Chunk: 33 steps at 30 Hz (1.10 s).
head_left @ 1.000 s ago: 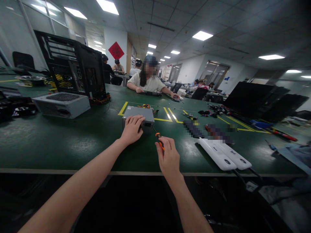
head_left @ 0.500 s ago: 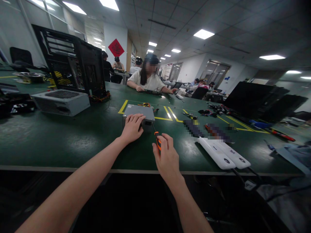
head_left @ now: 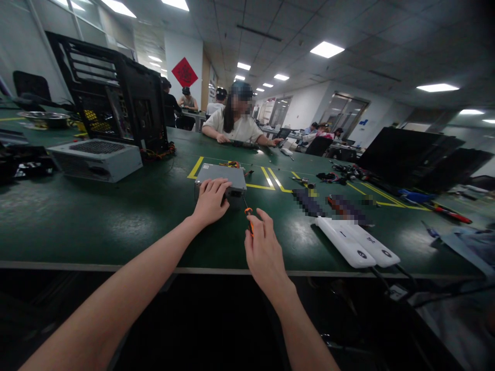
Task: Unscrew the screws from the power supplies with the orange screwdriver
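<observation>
A grey metal power supply box (head_left: 226, 175) lies on the green table (head_left: 96, 221) inside a yellow taped outline. My left hand (head_left: 210, 201) rests on its near left corner, fingers curled over the top edge. My right hand (head_left: 264, 250) is closed around an orange-and-black screwdriver (head_left: 249, 219). The screwdriver's thin shaft points toward the box's near right corner, close to the face with the socket.
A second grey power supply (head_left: 95, 158) and an open black computer case (head_left: 112, 98) stand at the left. Two white oblong devices (head_left: 358, 245) lie at the right, with loose tools and cables behind. A person (head_left: 235, 126) sits across the table; others work farther back.
My right hand has shifted slightly left and forward with the screwdriver, bringing the tip nearer the box. My left hand stays on the box.
</observation>
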Tool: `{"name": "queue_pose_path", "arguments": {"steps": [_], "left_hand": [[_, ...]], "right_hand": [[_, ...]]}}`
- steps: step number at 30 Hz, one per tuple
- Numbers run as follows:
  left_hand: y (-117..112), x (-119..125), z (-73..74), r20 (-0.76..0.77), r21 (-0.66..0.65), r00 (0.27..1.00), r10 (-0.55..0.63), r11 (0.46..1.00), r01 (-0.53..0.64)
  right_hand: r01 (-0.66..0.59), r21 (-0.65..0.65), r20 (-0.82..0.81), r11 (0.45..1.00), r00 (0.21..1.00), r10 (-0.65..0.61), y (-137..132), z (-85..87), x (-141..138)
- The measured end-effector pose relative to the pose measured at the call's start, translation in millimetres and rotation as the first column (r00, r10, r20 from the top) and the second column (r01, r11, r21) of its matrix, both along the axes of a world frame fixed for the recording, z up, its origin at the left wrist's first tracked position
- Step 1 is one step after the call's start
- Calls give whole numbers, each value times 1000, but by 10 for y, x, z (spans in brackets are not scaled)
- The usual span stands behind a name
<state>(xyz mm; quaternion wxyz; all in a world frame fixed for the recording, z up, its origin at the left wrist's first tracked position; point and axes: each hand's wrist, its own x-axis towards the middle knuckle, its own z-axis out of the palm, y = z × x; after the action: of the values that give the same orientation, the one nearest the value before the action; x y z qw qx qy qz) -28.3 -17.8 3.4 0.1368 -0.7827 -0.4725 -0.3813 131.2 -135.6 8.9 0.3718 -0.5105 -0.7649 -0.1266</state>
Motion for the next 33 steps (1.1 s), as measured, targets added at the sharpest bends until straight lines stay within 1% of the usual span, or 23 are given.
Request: {"name": "queue_pose_path", "arguments": {"steps": [2, 3, 5, 7, 8, 10, 13, 16, 19, 21, 23, 24, 27, 29, 33], "left_hand": [[5, 2, -4, -3, 2, 1000, 3, 1000, -3], [8, 2, -6, -4, 3, 1000, 4, 1000, -4], [13, 5, -9, -5, 7, 1000, 9, 1000, -9], [18, 14, -11, -2, 13, 1000, 16, 1000, -16], [19, 21, -11, 1, 15, 1000, 21, 1000, -21], [21, 35, -11, 7, 13, 1000, 31, 999, -31], [23, 49, -9, 20, 2, 999, 35, 999, -36], [27, 51, -11, 28, -6, 999, 36, 999, -36], [29, 63, -12, 35, -9, 998, 43, 999, -43], [29, 88, -9, 51, -7, 997, 58, 998, -58], [28, 127, -6, 71, 1, 994, 86, 996, -86], [29, 148, -4, 80, 7, 992, 102, 995, -103], [34, 203, -6, 94, 26, 985, 143, 989, -146], [41, 225, -11, 100, 35, 982, 158, 986, -162], [59, 242, -21, 108, 36, 979, 174, 983, -179]], "right_hand": [[-40, -15, 66, 999, 997, 41, -9, 13, -20], [-38, -19, 85, 999, 996, 39, -2, 21, -26], [17, -18, 81, 1000, 997, -15, 21, 41, -30], [85, -9, 42, 996, 996, -85, 37, 58, -30], [100, -8, 22, 995, 995, -99, 37, 63, -30], [80, -8, -2, 997, 997, -80, 23, 65, -35], [2, -1, 11, 1000, 1000, -2, 6, 53, -52], [-30, 38, 1, 999, 1000, 30, 38, 42, -59], [37, 82, -48, 996, 998, -33, 88, 29, -38], [110, 78, -74, 991, 992, -104, 99, 17, -17], [131, 62, -94, 990, 988, -125, 86, 4, -3], [116, 59, -95, 991, 989, -111, 74, -2, 0], [18, 62, -40, 998, 999, -15, 44, -20, -3], [-10, 64, -7, 998, 1000, 10, 46, -33, -3], [82, 59, -106, 995, 992, -75, 70, -49, 20]]}}
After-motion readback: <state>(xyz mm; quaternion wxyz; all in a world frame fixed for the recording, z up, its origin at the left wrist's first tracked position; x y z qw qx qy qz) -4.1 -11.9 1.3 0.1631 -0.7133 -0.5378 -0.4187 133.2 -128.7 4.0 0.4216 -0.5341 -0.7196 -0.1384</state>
